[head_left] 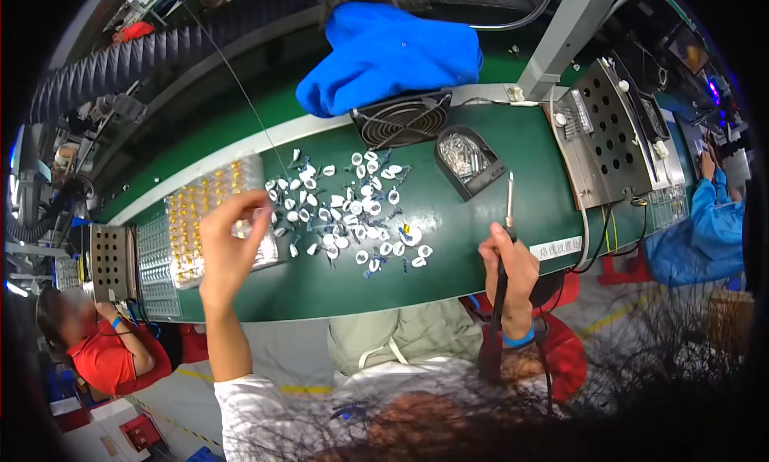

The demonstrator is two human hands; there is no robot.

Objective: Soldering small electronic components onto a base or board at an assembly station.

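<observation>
My right hand [513, 266] is wrapped round the dark handle of a soldering iron [509, 202]. The iron's metal tip points up and away over the green bench, and a blue band circles my wrist. My left hand [228, 246] hovers over the near right part of a clear tray [186, 271] with rows of yellow parts. Its thumb and index finger curl toward each other in a pinch; whatever they hold, if anything, is too small to make out. Between my hands many small white oval pieces [356, 208] with dark blue wires lie scattered, one with a yellow part [407, 229] on it.
A black scoop-shaped bin [473, 178] of small metal parts stands beyond the iron. Behind the pieces is a round-grilled fan [400, 122] with blue cloth [392, 58] above. A perforated metal box [601, 138] stands right. Co-workers in red [112, 358] and blue [695, 238] sit either side.
</observation>
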